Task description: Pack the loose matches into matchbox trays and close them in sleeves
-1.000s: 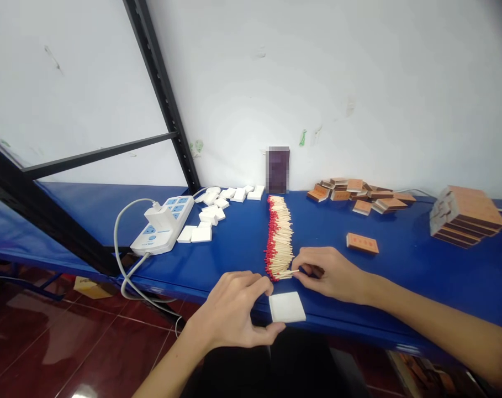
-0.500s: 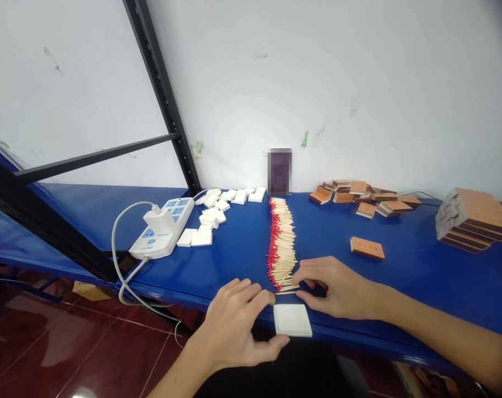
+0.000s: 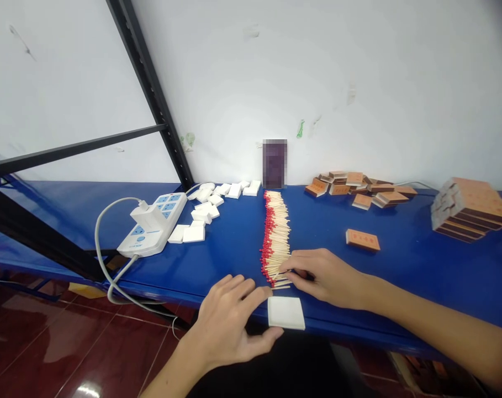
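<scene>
Matches (image 3: pixel 279 235) lined on blue table (image 3: pixel 230 249), red heads left. Right hand (image 3: pixel 319 278) pinched narrow at near end; can't tell if gripping. Left hand (image 3: pixel 228 318) wide beside white box (image 3: pixel 286 313). I'd pinch bare ends lightly.

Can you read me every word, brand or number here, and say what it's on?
Nothing here reads clearly.
Power strip: blue lettering, too small.
Lone matchbox: reddish marks, too blurred.
Piled matchboxes: reddish marks, too blurred.
Stacked matchboxes: nothing legible.
Dark rectangle: pixelated, nothing legible.
</scene>
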Demonstrator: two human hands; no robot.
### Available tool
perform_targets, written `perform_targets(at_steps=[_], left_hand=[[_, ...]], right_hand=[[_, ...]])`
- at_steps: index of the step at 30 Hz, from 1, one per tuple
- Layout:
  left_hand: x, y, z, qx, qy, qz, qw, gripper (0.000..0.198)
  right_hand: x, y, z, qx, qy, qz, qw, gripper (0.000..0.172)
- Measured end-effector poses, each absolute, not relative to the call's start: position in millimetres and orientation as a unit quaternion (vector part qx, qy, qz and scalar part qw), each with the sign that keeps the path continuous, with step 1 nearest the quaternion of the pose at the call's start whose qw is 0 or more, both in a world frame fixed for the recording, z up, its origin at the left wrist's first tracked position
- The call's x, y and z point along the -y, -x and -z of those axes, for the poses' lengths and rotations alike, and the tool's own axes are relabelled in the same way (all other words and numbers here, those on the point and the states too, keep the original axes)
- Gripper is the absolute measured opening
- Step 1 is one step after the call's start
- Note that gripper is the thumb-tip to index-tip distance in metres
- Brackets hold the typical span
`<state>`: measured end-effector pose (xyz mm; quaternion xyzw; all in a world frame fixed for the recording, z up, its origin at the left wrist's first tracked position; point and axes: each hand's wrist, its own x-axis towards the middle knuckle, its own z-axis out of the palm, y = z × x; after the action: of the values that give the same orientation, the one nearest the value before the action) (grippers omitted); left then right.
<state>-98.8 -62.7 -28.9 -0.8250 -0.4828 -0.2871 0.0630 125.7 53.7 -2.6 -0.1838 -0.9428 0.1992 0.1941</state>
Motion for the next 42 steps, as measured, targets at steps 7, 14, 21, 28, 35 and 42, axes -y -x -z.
perform_targets(at_steps=[7,14,21,28,35,42], left_hand=[[62,98,30,0.483,0.822,0.291,0.078,0.040],[62,97,30,0.481,0.820,0.294,0.095,0.037],[61,96,30,0.474,0.821,0.298,0.112,0.035],[64,99,29,0.464,0.822,0.311,0.111,0.033],[63,101,31,0.461,0.819,0.319,0.128,0.040],[62,100,32,0.461,0.819,0.318,0.128,0.040]], right_hand=[[-55,-122,0,0.945,0.202,-0.196,0.166,0.013],[-54,-123,2,0.945,0.212,-0.188,0.161,0.012],[-52,-127,-2,0.942,0.188,-0.212,0.180,0.013],[-51,-134,-6,0.953,0.117,-0.219,0.174,0.024],[-51,-135,-5,0.964,0.113,-0.189,0.147,0.035],[-49,-135,-6,0.971,0.110,-0.178,0.116,0.042]])
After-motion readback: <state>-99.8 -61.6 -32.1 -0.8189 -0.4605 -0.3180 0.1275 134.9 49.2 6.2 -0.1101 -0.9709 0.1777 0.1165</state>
